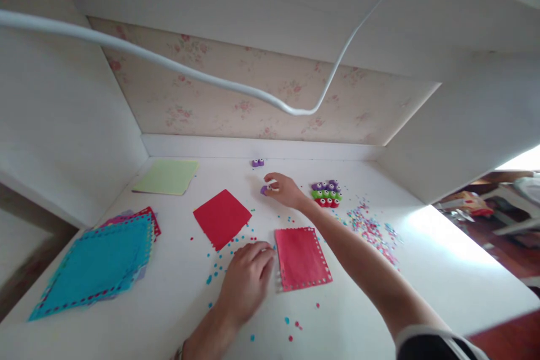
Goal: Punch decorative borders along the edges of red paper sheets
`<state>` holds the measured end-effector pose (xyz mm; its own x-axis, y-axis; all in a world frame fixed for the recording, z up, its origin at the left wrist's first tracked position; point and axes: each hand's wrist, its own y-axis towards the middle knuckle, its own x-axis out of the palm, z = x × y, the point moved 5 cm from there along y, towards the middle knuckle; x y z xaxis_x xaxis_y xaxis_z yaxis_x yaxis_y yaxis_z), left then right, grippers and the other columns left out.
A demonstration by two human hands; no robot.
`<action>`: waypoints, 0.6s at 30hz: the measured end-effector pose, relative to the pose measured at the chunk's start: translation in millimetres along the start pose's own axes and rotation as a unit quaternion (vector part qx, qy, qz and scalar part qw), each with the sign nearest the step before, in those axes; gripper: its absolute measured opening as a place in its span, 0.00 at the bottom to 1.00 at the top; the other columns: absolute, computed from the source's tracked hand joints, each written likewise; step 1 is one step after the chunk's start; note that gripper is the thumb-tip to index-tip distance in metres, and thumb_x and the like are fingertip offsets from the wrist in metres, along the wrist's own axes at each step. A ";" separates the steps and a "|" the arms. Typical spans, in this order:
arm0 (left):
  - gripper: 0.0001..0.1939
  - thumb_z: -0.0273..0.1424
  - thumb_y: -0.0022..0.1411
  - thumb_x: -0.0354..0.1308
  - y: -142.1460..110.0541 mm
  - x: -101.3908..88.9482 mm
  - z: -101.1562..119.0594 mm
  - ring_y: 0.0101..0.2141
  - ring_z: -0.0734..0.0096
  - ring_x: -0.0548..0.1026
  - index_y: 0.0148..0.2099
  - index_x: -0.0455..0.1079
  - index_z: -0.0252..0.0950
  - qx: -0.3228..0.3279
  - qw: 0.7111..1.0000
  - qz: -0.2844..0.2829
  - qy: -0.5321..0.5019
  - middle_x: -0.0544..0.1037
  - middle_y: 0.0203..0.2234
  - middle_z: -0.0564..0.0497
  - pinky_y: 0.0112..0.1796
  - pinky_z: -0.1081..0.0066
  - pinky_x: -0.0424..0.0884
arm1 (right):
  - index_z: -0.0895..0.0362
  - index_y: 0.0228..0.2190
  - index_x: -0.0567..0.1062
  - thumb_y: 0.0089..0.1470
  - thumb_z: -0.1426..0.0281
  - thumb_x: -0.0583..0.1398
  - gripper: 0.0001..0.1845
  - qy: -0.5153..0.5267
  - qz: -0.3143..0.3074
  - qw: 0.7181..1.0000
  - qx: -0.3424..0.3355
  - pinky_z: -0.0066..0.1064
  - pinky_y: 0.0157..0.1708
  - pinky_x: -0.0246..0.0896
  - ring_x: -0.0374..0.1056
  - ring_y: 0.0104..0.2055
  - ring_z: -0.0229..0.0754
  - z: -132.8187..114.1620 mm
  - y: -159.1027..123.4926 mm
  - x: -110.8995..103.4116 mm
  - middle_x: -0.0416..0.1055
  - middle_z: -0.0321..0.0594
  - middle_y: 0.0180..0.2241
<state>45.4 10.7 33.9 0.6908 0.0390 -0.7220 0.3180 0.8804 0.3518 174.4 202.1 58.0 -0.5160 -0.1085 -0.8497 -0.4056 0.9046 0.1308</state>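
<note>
My right hand (pixel 286 190) reaches over the far middle of the table. Its thumb and fingers close around a small purple piece with a white eye-like top (pixel 264 189), partly hidden by the fingers. Closer to me, my left hand (pixel 248 270) rests on the table with its fingers curled together. What those fingers hold, if anything, is hidden. Just right of them lies a red sheet with holes along its edges (pixel 301 259). A plain red sheet (pixel 223 218), turned like a diamond, lies beyond the left hand.
Two purple pieces (pixel 257 162) stand near the back ledge. Purple, green and red eye-topped pieces (pixel 326 194) form rows at right, near scattered paper dots (pixel 375 230). Blue punched sheets (pixel 97 261) are stacked at left, below pale green paper (pixel 166 176). A white cable (pixel 202 75) hangs across the view.
</note>
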 end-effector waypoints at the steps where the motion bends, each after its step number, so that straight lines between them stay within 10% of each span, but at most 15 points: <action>1: 0.11 0.26 0.68 0.50 1.0 -3.7 -4.6 0.45 0.61 0.74 0.48 0.72 0.39 -0.012 1.000 0.027 0.002 0.77 0.44 0.47 0.49 0.58 0.71 | 0.52 0.49 0.71 0.54 0.68 0.63 0.20 0.014 -0.013 1.000 -0.019 0.29 0.44 0.67 0.74 0.42 0.39 -8.1 -18.7 2.0 0.73 0.39 0.49; 8: 0.21 0.28 0.64 0.56 0.3 0.2 -24.0 0.53 0.56 0.71 0.59 0.63 0.37 -0.024 0.996 0.078 0.035 0.71 0.51 0.42 0.52 0.57 0.71 | 0.50 0.54 0.68 0.56 0.71 0.61 0.24 0.089 -0.088 0.981 -0.145 0.34 0.51 0.64 0.70 0.51 0.42 -44.6 -113.5 16.4 0.71 0.41 0.52; 18: 0.19 0.29 0.64 0.59 10.8 14.4 -19.8 0.48 0.56 0.74 0.57 0.66 0.40 -0.013 0.995 0.036 0.093 0.75 0.47 0.45 0.49 0.55 0.72 | 0.56 0.49 0.74 0.54 0.60 0.63 0.22 -0.076 -0.016 0.994 0.072 0.43 0.55 0.56 0.62 0.53 0.53 37.1 -152.9 -8.8 0.67 0.50 0.50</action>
<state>45.9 30.2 15.5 0.5783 0.1867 -0.7942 0.2532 0.8843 0.3923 268.9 80.0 26.6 -0.3806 -0.0855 -0.9208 -0.3032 0.9522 0.0369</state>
